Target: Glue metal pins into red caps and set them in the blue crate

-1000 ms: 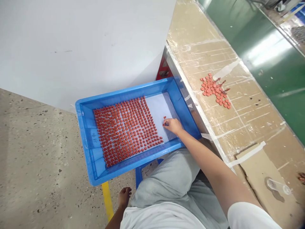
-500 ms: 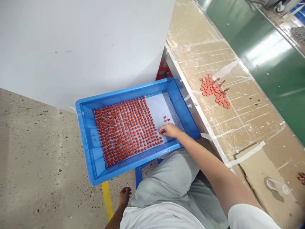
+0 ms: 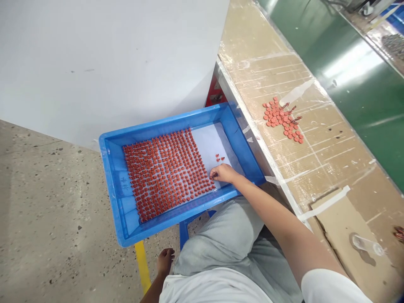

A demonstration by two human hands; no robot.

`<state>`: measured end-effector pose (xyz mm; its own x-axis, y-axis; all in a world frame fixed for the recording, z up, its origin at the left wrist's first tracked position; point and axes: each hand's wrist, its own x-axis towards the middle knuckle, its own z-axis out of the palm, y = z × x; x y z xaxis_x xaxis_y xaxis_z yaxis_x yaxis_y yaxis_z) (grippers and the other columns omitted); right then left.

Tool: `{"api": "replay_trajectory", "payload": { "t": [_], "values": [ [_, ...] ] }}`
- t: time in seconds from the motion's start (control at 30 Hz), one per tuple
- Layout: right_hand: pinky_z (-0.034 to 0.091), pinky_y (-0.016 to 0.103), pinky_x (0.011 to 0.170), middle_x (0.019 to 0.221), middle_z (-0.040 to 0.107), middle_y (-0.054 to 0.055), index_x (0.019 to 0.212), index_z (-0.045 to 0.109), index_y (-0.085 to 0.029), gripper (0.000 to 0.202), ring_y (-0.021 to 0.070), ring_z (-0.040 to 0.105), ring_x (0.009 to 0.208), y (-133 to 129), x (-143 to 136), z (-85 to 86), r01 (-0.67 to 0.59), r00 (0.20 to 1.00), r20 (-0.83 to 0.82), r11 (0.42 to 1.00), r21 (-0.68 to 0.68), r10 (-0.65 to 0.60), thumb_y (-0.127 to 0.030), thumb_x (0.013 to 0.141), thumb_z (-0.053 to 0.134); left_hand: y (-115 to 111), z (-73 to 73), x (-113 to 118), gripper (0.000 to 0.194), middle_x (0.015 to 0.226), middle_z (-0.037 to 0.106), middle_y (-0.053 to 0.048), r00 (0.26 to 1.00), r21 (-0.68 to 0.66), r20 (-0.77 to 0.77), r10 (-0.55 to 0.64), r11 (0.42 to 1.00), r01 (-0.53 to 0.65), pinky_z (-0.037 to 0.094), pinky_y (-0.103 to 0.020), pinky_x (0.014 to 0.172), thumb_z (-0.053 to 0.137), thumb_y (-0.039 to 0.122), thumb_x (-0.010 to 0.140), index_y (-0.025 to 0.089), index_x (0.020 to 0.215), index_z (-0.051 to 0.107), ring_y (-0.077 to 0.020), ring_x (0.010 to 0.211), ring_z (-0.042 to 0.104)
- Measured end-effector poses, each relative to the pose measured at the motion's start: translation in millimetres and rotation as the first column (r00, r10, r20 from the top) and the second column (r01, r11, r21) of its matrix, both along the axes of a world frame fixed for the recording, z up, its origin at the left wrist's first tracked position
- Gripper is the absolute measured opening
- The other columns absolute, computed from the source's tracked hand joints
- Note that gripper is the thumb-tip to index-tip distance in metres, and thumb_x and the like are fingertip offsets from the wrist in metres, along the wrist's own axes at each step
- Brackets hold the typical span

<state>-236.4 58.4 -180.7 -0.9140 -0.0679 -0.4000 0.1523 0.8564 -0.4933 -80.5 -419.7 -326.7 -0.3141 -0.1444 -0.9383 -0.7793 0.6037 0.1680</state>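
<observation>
A blue plastic tray [image 3: 110, 176] holds close rows of small red round parts [image 3: 167, 168] with dark pins standing up from them, set on a white sheet [image 3: 206, 141]. My right hand [image 3: 223, 173] reaches into the tray at the near end of the rightmost row. Its fingers are pinched on a small red part, mostly hidden by the fingertips. Just beyond this hand, several loose red parts [image 3: 220, 158] lie on the sheet. Away from the tray, my left hand [image 3: 164, 261] hangs beside my thigh, its fingers loosely bent and apart, with nothing visible in them.
To the right runs a cardboard-covered bench [image 3: 271, 63] with a pile of red discs [image 3: 277, 115] and some dark pins. A cardboard piece [image 3: 341, 223] and a clear plastic container [image 3: 368, 245] lie nearer. A white panel [image 3: 110, 63] stands behind the tray; a blue stool [image 3: 183, 231] shows below.
My right hand stays at the end of the rightmost row, its fingertips shifted very slightly. The whole view has moved a little; my left hand keeps its place.
</observation>
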Motion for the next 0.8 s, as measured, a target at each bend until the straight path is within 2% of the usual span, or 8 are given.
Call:
{"api": "replay_trajectory", "payload": {
  "t": [0.2,0.3,0.37,0.5,0.67,0.8],
  "values": [
    [0.047,0.02,0.071,0.08,0.075,-0.008,0.084,0.073,-0.03,0.021,0.0127,0.069,0.077,-1.5,-0.2,3.7,0.032,0.999,0.006,0.999,-0.01,-0.032,-0.018,0.066,0.073,-2.0,-4.0,-0.1,0.03,0.101,0.066,-0.006,1.0,0.0,0.002,0.004,1.0,-0.004,0.054,-0.034,0.075,0.054,0.037,0.087,0.013,0.104,0.06,-0.0148,0.085,0.063],
    [0.048,0.018,0.071,0.083,0.075,-0.008,0.085,0.072,-0.03,0.02,0.0116,0.07,0.078,3.9,1.0,8.2,0.125,0.992,-0.009,0.992,0.008,-0.125,-0.022,0.067,0.074,-3.1,-6.7,1.2,0.031,0.101,0.066,-0.006,1.0,0.008,0.002,0.011,1.0,-0.011,0.054,-0.035,0.075,0.053,0.038,0.087,0.013,0.105,0.06,-0.0147,0.085,0.064],
    [0.049,0.02,0.073,0.088,0.075,-0.005,0.09,0.071,-0.027,0.018,0.0133,0.07,0.082,9.7,1.7,10.3,0.249,0.968,-0.042,0.966,0.064,-0.247,-0.027,0.072,0.07,-4.0,-7.4,2.5,0.031,0.1,0.066,-0.006,1.0,0.007,0.002,0.012,1.0,-0.012,0.054,-0.035,0.075,0.053,0.038,0.087,0.013,0.104,0.061,-0.0145,0.085,0.064],
    [0.051,0.028,0.078,0.095,0.075,0.004,0.096,0.07,-0.022,0.022,0.0206,0.069,0.09,18.0,-0.9,10.2,0.475,0.88,-0.118,0.859,0.189,-0.461,-0.032,0.077,0.066,-5.8,-6.8,4.1,0.031,0.099,0.067,-0.005,1.0,-0.002,0.002,0.0,1.0,0.0,0.054,-0.035,0.075,0.054,0.039,0.087,0.013,0.103,0.061,-0.0145,0.084,0.064],
    [0.052,0.028,0.08,0.097,0.075,0.005,0.096,0.07,-0.023,0.023,0.0216,0.069,0.092,16.2,-10.0,5.7,0.557,0.831,-0.155,0.802,0.217,-0.534,-0.033,0.076,0.067,-4.8,-8.1,2.6,0.031,0.102,0.066,-0.006,1.0,-0.001,-0.001,-0.015,1.0,0.015,0.055,-0.035,0.075,0.054,0.037,0.087,0.014,0.106,0.06,-0.0148,0.086,0.064],
    [0.052,0.028,0.08,0.097,0.075,0.004,0.099,0.069,-0.023,0.024,0.0207,0.069,0.093,16.0,-13.9,-0.6,0.57,0.822,-0.163,0.798,0.197,-0.546,-0.032,0.077,0.067,-3.5,-10.6,2.8,0.032,0.105,0.065,-0.007,0.999,-0.033,-0.017,-0.035,0.999,0.034,0.055,-0.036,0.076,0.054,0.037,0.087,0.014,0.108,0.059,-0.0155,0.088,0.064]
  ]
}}
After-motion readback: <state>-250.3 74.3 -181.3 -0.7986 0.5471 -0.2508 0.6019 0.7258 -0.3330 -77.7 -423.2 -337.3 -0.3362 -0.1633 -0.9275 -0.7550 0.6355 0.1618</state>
